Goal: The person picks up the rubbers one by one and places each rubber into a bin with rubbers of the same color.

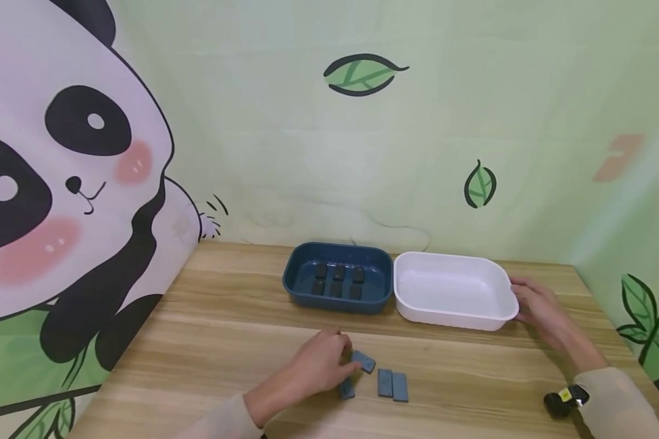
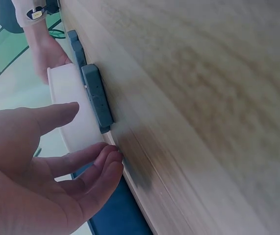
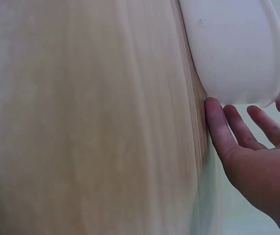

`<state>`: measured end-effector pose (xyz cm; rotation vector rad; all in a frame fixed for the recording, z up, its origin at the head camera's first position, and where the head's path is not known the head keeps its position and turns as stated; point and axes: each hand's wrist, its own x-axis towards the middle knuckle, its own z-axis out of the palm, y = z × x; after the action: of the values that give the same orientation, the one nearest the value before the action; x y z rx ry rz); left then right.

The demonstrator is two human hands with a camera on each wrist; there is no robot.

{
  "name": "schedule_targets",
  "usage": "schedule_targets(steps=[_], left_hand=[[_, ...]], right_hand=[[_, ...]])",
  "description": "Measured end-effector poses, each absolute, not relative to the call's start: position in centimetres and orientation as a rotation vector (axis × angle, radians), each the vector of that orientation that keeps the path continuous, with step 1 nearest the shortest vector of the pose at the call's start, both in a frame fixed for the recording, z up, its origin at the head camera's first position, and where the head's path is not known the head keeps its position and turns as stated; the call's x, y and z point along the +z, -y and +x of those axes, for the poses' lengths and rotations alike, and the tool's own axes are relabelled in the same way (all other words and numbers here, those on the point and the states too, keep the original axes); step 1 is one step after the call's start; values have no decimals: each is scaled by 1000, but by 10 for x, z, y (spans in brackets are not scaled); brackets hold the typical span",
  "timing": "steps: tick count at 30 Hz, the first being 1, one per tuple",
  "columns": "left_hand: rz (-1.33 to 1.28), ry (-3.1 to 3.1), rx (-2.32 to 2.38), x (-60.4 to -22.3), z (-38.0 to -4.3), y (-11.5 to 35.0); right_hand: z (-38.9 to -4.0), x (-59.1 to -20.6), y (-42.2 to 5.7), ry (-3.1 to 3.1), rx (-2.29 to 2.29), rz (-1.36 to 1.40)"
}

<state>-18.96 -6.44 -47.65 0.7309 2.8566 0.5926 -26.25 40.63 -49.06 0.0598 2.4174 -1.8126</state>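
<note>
My left hand [image 1: 321, 361] is low over the table beside several flat blue-grey rectangular blocks [image 1: 399, 387]. In the left wrist view, the thumb stands apart from the bent fingers [image 2: 88, 193], and nothing is between them; a block [image 2: 96, 93] lies beyond the fingertips. One tilted block [image 1: 365, 361] is close to the hand's right side, and another [image 1: 347, 389] is partly hidden under it. At the right end of a white tray [image 1: 453, 322], my right hand [image 1: 540, 310] touches the outer wall with its fingertips. The right wrist view shows those fingers [image 3: 220, 129] extended.
Left of the white tray, a dark blue tray [image 1: 337, 303] stands right beside it, with several small dark blocks [image 1: 336, 289] laid in two rows. Both trays are near the back edge of the wooden table [image 1: 225, 341]. A printed panda backdrop [image 1: 274, 152] rises behind.
</note>
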Motion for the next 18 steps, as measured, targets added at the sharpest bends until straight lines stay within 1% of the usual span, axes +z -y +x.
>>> schedule_targets(steps=[14, 18], left_hand=[[725, -2790, 647, -473, -186, 58], [747, -2775, 608, -473, -187, 55]], right_hand=[[-265, -496, -404, -2408, -1712, 72], [-264, -496, -406, -2397, -1755, 60]])
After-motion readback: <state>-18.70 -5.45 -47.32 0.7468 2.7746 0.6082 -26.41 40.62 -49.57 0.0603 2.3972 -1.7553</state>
